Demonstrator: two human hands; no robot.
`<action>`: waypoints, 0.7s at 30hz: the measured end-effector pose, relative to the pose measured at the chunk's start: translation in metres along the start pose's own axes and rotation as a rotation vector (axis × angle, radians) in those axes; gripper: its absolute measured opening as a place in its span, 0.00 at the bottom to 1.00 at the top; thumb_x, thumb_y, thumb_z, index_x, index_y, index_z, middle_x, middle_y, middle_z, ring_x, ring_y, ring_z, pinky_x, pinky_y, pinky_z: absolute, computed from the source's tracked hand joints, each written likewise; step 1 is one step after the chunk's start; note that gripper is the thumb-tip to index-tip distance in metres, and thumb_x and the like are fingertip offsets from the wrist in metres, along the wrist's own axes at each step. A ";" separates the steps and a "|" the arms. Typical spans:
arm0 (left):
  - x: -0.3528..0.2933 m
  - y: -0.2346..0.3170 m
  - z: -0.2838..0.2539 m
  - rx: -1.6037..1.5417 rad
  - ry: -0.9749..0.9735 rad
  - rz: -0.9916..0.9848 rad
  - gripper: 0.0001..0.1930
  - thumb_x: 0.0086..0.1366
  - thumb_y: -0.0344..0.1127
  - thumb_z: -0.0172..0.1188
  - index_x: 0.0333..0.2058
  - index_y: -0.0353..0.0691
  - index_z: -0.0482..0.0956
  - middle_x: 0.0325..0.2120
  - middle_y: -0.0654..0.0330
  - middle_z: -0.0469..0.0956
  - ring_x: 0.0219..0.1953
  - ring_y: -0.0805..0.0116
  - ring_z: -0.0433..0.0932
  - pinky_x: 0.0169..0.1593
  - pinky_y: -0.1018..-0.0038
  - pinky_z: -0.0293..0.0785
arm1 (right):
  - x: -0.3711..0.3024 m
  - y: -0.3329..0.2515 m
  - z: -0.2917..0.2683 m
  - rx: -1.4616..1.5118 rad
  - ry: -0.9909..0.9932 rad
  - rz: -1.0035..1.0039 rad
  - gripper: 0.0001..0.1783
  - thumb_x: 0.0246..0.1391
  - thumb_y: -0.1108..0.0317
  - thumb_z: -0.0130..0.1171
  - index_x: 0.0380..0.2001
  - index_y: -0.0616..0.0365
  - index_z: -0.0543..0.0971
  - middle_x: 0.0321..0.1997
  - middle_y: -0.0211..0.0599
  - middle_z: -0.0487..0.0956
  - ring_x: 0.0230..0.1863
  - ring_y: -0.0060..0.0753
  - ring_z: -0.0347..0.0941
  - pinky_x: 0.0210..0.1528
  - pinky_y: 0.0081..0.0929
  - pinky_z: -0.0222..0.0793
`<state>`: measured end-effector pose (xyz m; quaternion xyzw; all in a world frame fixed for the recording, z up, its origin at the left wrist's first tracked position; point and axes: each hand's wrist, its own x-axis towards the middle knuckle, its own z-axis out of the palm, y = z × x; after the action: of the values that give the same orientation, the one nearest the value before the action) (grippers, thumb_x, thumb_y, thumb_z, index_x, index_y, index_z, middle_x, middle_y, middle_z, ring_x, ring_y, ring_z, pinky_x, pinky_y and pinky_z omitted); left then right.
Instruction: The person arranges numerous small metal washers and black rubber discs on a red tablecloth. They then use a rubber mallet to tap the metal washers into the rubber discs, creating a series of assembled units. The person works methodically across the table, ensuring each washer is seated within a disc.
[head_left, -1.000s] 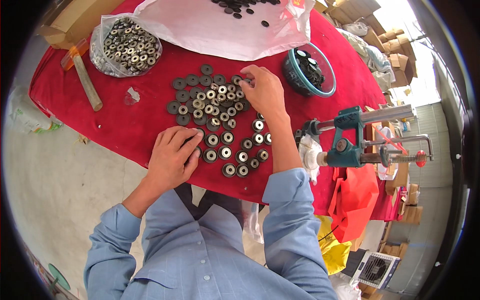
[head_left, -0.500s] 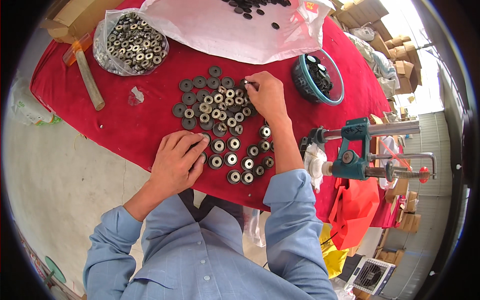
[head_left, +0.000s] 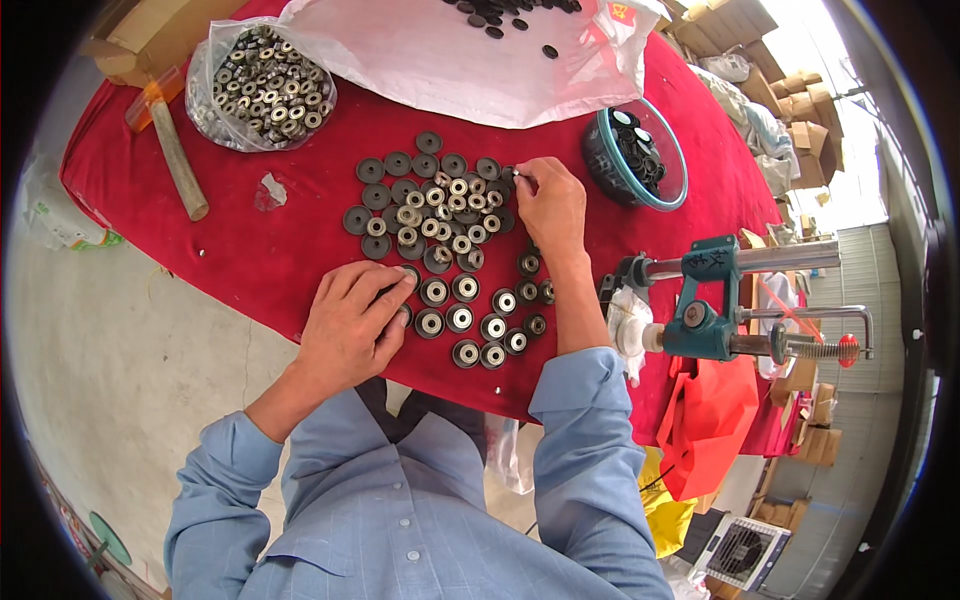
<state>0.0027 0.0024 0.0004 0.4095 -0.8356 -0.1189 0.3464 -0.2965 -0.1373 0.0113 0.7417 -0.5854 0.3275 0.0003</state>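
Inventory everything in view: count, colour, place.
Plain discs: many, black, middle of the cloth
Metal rings: many, silver, among plain discs
Ring-topped discs: over ten, black and silver, near edge
Ring bag: one, clear, upper left
Sheet: one, white, top
Basin: one, teal-rimmed, upper right
Rod: one, brownish, left
Hand press: one, dark green and silver, right
Cloth bag: one, red, below press
Plastic bag: one, yellow, lower right
Fan unit: one, white, lower right
Cardboard boxes: several, brown, both sides
Tablecloth: one, red, under discs
Left hand: one, bare, beside ring-topped discs
Right hand: one, bare, at plain discs' right
Sleeves: two, light blue, lower
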 end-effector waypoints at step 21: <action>0.002 0.001 -0.001 0.015 -0.007 0.007 0.26 0.58 0.27 0.68 0.59 0.39 0.84 0.55 0.57 0.81 0.58 0.50 0.78 0.59 0.54 0.75 | -0.027 -0.009 0.002 -0.200 0.013 -0.123 0.16 0.55 0.79 0.63 0.46 0.56 0.88 0.50 0.34 0.86 0.51 0.43 0.84 0.52 0.41 0.83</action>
<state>0.0021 0.0020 0.0026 0.4086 -0.8391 -0.1129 0.3409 -0.2901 -0.1120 0.0006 0.7703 -0.5686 0.2715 0.0981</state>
